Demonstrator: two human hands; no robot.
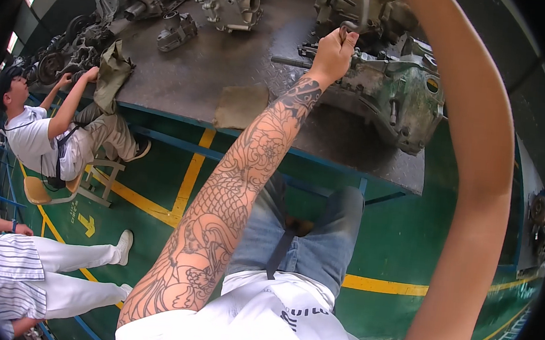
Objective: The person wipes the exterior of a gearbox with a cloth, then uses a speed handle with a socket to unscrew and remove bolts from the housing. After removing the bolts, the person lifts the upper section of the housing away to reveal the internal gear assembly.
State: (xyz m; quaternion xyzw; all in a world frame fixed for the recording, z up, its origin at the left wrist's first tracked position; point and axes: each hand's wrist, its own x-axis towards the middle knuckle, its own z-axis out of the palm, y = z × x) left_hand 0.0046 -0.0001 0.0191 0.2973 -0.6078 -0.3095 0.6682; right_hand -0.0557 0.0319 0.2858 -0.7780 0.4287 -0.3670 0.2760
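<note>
My left hand (333, 53) is closed, its thumb and fingers pressed around the lower end of a bent grey metal rod (365, 3). The rod rises past the top edge of the picture, so its exact kind cannot be told. Just under and to the right of this hand lies a large metal gearbox housing (399, 90), greenish and oily, with a shaft sticking out to the left. Behind the rod stands another dark metal casing (332, 7). My right arm reaches up over the right side of the bench, and its hand is beyond the top edge.
The dark metal workbench (190, 72) carries more gearbox housings (229, 1), a small metal part (176, 31) and a brown cloth (240, 106) at its front edge. A seated person (46, 124) handles parts at the left. Another person (11, 264) is at lower left.
</note>
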